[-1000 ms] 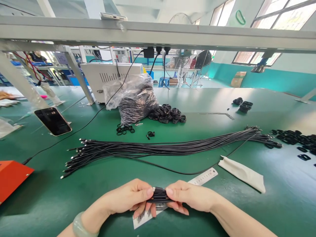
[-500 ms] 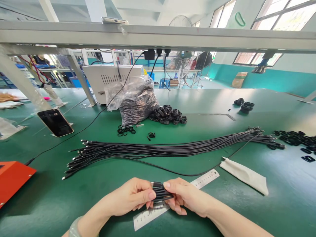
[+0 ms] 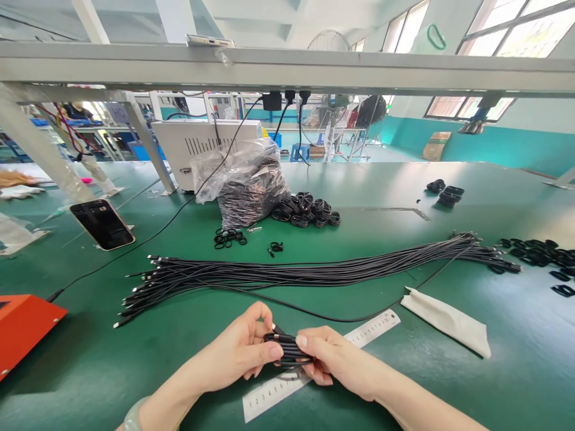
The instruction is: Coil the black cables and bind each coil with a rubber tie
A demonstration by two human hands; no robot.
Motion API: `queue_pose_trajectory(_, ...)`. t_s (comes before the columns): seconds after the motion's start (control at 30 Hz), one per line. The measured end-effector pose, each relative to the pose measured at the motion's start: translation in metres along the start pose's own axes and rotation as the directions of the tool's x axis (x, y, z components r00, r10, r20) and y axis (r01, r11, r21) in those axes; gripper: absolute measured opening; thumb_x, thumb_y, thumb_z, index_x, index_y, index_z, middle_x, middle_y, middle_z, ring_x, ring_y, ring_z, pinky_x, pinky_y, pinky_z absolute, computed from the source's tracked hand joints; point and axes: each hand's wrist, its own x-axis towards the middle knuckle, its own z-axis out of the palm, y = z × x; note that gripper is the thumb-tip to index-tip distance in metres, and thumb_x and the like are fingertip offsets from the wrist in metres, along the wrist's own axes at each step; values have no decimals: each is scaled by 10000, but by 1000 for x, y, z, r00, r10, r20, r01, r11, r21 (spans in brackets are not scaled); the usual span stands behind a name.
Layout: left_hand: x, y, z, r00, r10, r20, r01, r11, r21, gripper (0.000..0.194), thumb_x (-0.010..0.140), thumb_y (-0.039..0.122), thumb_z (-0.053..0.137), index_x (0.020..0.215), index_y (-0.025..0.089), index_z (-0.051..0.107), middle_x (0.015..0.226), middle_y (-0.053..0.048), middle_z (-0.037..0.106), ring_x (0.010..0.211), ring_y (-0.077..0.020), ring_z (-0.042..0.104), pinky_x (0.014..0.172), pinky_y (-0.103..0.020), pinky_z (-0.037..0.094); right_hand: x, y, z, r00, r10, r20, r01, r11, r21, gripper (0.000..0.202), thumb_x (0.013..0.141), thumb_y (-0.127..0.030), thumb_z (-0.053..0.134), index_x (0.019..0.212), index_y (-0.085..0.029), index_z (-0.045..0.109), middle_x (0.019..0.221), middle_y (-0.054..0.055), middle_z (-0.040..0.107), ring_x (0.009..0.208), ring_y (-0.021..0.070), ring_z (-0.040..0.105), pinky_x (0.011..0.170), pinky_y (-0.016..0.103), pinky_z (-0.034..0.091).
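Note:
A black cable [image 3: 290,352], wound into a small coil, is held between my two hands near the table's front. My left hand [image 3: 245,347] grips the coil's left end with the thumb in front, its index finger raised behind a cable plug that sticks up. On the other end, my right hand [image 3: 330,356] pinches the coil between thumb and fingers. Under the hands lies a steel ruler [image 3: 269,398], partly covered by them. Beyond them stretches a long bundle of straight black cables [image 3: 305,272] with metal plugs at the left end.
Behind the bundle are coiled cables [image 3: 305,209] and a plastic bag [image 3: 251,191] packed with more. Black ties [image 3: 534,251] lie at right, near a folded white sheet [image 3: 447,323]. A phone [image 3: 102,224] leans at left, above an orange box [image 3: 27,335]. A metal beam [image 3: 287,66] crosses overhead.
My left index finger has lifted from the coil, and the cable plug now tilts upward at its left end. The right hand keeps its grip, nearly still.

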Motion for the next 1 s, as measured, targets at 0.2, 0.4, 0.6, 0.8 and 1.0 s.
queue_pose_trajectory(0.2,1,3,1,1000,7,-28,-8,999,-48,521,737,274,770,1123,264,420,829,41,602,639,-92,527,550,-195,414,-2,-3,-1,1000,7,12,-6,995,-103,461,880,-583,485,669,-174,458,590,-43,408,491,70,304,453,210,226)
queue_pose_trajectory(0.4,-2,9,7,997,-27,-72,28,999,18,367,726,281,775,1053,176,646,804,-1,649,717,-134,555,688,-265,462,-3,-12,-4,1000,16,5,-14,968,-249,426,892,-550,490,695,-173,489,655,-26,423,561,95,371,500,214,288)
queue_pose_trajectory(0.6,0,7,4,990,35,-140,-20,994,108,286,710,275,787,966,189,692,772,14,628,621,-104,525,596,-233,454,-4,-12,0,996,-61,-60,42,958,-282,378,905,-539,504,758,-191,503,661,-42,414,583,102,360,537,221,302)
queue_pose_trajectory(0.8,3,5,7,981,113,-157,-121,992,-42,438,803,249,711,1209,276,547,1023,-28,667,816,-147,603,755,-288,506,-2,-7,2,959,-232,-164,213,969,-123,241,864,-408,640,983,-225,537,812,-23,540,743,124,493,680,243,400)
queue_pose_trajectory(1.0,5,-3,6,973,142,-182,-146,989,-9,435,860,309,633,1277,274,514,1240,-94,627,831,-174,637,790,-341,531,5,-2,5,904,-365,-221,361,931,-62,348,835,-309,687,1142,-262,530,1020,31,619,893,155,584,777,289,485)
